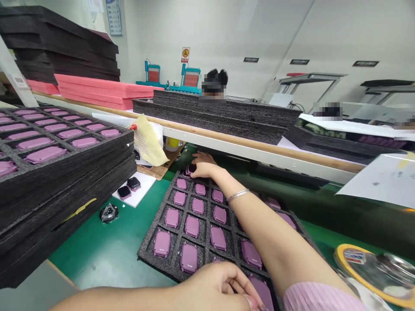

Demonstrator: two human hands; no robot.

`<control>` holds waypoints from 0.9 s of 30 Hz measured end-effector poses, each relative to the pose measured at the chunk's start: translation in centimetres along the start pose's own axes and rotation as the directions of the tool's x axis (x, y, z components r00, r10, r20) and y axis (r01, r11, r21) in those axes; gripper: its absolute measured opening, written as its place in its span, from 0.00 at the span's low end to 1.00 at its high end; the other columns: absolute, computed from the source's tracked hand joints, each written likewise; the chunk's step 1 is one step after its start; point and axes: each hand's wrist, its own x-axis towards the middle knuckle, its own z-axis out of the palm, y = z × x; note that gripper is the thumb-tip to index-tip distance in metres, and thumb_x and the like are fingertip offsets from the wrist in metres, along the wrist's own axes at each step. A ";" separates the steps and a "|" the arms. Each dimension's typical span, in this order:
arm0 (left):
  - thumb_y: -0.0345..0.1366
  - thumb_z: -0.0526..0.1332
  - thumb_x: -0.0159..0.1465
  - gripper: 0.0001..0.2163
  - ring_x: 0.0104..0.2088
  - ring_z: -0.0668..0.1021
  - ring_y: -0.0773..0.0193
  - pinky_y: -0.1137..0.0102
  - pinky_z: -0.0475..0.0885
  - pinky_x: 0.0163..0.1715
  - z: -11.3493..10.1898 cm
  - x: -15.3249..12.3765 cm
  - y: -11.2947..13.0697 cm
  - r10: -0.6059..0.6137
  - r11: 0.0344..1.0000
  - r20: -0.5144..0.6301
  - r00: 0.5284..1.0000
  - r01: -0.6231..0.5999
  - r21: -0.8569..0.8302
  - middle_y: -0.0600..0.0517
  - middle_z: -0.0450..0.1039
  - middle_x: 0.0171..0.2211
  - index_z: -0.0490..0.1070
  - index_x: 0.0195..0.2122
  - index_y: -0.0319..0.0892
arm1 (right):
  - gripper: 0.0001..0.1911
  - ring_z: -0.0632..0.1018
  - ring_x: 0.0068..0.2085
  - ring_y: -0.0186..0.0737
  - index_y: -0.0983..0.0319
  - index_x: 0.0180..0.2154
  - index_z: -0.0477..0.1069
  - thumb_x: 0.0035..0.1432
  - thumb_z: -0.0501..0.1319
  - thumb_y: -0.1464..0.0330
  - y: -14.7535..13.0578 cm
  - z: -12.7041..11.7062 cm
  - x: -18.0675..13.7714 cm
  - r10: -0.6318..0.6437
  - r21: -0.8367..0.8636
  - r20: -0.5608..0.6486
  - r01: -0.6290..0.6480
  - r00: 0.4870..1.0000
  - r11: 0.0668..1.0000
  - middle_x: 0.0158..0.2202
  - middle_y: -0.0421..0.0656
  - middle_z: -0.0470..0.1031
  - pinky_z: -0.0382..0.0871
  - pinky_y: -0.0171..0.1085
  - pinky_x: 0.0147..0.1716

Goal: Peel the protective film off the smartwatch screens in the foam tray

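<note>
A black foam tray (142, 246) lies on the green bench, with purple watch cases (192, 226) sitting back side up in its compartments. My right hand (205, 166) reaches across to the far left corner of this tray. Its thumb and fingers grip a dark-faced watch (190, 169), partly hidden by the hand. Close to me, my left hand (217, 285) is over the tray's near edge, fingers curled and closed. Its fingertips meet at the bottom of the picture; whatever they pinch is too cut off to name. My right forearm covers several compartments.
Stacked foam trays (97, 172) with purple cases rise at the left. Two watches (129, 188) lie on a white sheet, near a round clear-wrapped part (109, 213). A shelf edge (227, 142) crosses beyond the tray. Yellow tape (343, 263) is at right. People sit behind the shelf.
</note>
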 end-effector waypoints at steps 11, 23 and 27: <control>0.31 0.63 0.52 0.03 0.23 0.69 0.74 0.77 0.62 0.25 -0.2 0.4 -0.3 0.011 0.998 0.006 1.000 -0.010 -0.065 0.54 0.74 0.27 0.72 0.28 0.39 | 0.18 0.77 0.51 0.45 0.61 0.55 0.70 0.67 0.61 0.62 -1.3 1.1 1.6 -0.018 0.133 -0.092 0.031 0.996 0.991 0.56 0.48 0.73 0.75 0.49 0.49; 0.51 0.62 0.65 0.20 0.26 0.76 0.67 0.70 0.72 0.31 -1.6 -0.2 1.8 0.010 0.804 -0.150 0.989 -0.097 -0.587 0.46 0.77 0.32 0.73 0.35 0.35 | 0.25 0.82 0.50 0.48 0.62 0.53 0.74 0.52 0.68 0.66 -2.3 1.0 -17.7 -0.047 0.415 -0.688 0.447 0.724 0.792 0.50 0.48 0.81 0.75 0.47 0.54; 0.62 0.60 0.62 0.29 0.39 0.80 0.56 0.61 0.73 0.46 -1.4 -0.6 2.1 0.286 0.819 -0.169 0.943 -0.332 -0.468 0.43 0.77 0.34 0.74 0.39 0.36 | 0.24 0.84 0.47 0.46 0.62 0.51 0.75 0.49 0.68 0.70 -3.1 2.2 -23.2 -0.035 0.446 -0.728 0.513 0.685 0.733 0.47 0.47 0.83 0.78 0.43 0.51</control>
